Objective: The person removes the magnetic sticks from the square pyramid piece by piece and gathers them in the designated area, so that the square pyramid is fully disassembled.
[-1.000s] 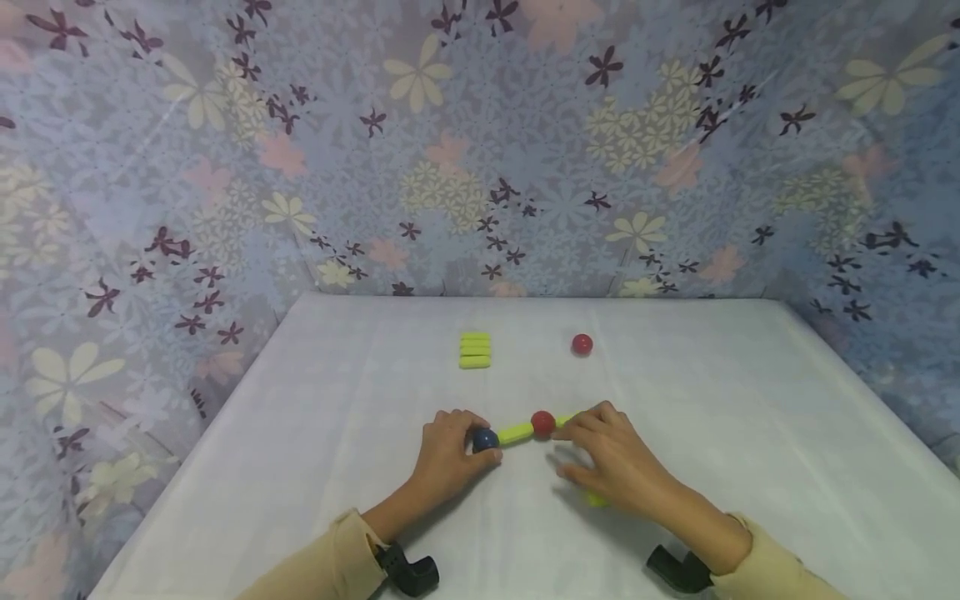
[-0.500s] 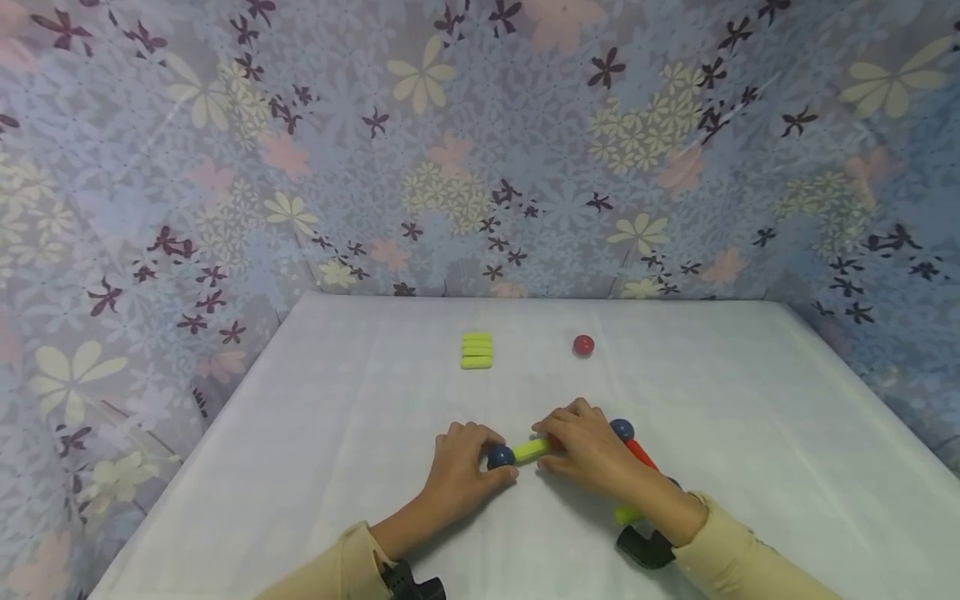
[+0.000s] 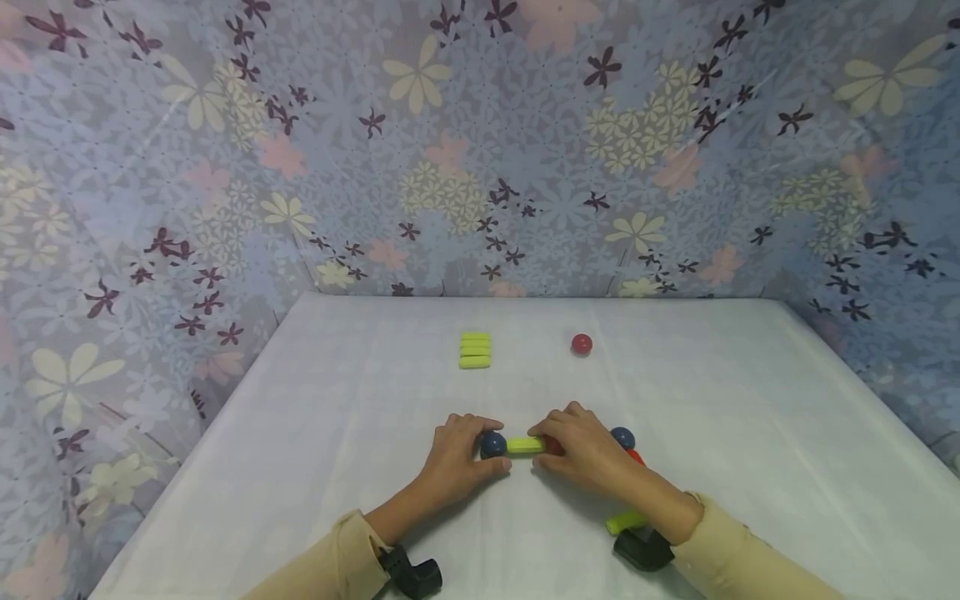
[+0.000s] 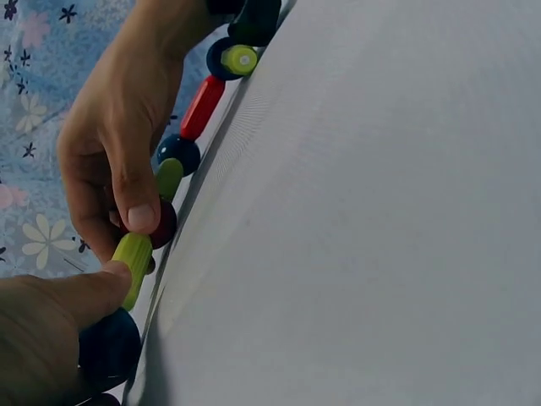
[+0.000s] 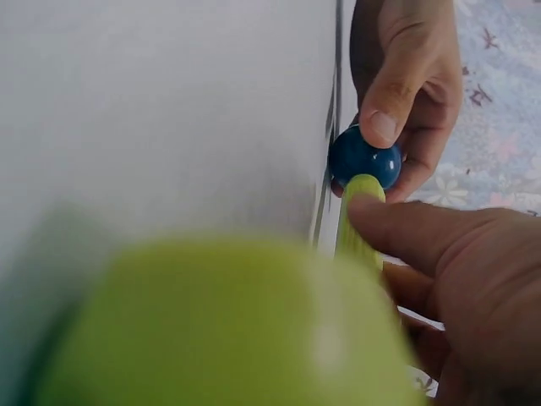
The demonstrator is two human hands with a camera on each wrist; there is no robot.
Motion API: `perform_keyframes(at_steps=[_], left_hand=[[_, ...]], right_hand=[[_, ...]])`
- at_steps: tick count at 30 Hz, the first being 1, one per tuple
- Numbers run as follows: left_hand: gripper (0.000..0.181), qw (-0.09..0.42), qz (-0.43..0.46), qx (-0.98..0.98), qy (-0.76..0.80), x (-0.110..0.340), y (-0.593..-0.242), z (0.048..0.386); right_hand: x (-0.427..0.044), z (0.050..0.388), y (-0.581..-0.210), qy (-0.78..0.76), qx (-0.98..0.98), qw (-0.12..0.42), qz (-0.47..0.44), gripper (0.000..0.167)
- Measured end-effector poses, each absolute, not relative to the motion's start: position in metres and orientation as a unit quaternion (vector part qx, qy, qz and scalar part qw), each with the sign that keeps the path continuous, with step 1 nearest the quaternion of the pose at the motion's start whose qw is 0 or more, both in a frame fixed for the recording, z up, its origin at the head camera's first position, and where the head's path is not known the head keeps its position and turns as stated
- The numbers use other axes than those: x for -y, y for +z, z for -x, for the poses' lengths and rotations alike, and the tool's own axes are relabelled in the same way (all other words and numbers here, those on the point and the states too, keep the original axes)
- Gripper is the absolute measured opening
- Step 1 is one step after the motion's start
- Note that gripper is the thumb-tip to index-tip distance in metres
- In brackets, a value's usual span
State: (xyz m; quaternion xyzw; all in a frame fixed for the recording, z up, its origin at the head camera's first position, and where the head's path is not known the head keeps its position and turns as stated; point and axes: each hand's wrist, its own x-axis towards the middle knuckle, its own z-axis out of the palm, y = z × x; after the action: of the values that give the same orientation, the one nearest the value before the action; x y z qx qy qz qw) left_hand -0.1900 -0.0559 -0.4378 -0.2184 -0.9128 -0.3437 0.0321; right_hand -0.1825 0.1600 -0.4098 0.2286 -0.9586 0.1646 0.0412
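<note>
A chain of balls and rods lies on the white table in front of me. My left hand (image 3: 453, 458) holds the blue ball (image 3: 493, 444) at its left end between thumb and fingers. From that ball a yellow-green rod (image 3: 524, 446) runs level to a red ball (image 4: 165, 227), which my right hand (image 3: 588, 457) grips and mostly hides in the head view. Beyond it, a short green rod (image 4: 169, 178), another blue ball (image 4: 179, 154), a red rod (image 4: 203, 107) and a further blue ball (image 4: 218, 59) with a yellow-green rod (image 3: 625, 522) follow, bending toward me beneath the right forearm.
Several yellow-green rods (image 3: 475, 351) lie stacked side by side farther back on the white table (image 3: 360, 375). A loose red ball (image 3: 582, 344) sits to their right. Flowered cloth (image 3: 480, 150) hangs behind the table.
My right hand has closed round the red ball it was hovering beside. The rod between the hands has turned from slanted to level, and the chain's right part now shows beside the right forearm.
</note>
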Motion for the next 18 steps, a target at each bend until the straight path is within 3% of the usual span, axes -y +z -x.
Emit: perform_keyframes(at_steps=[7,18], left_hand=[[0.039,0.053,0.217,0.917,-0.330,0.0556,-0.4412,0.1905],[0.036,0.065,0.249,0.911,-0.322,0.0629,-0.4430,0.1921]], right_hand=[[-0.1609,0.1885,-0.4153,0.184,0.958,0.032,-0.217,0.023],[-0.1641,0.1883,-0.4172,0.187,0.951,0.044,-0.243,0.022]])
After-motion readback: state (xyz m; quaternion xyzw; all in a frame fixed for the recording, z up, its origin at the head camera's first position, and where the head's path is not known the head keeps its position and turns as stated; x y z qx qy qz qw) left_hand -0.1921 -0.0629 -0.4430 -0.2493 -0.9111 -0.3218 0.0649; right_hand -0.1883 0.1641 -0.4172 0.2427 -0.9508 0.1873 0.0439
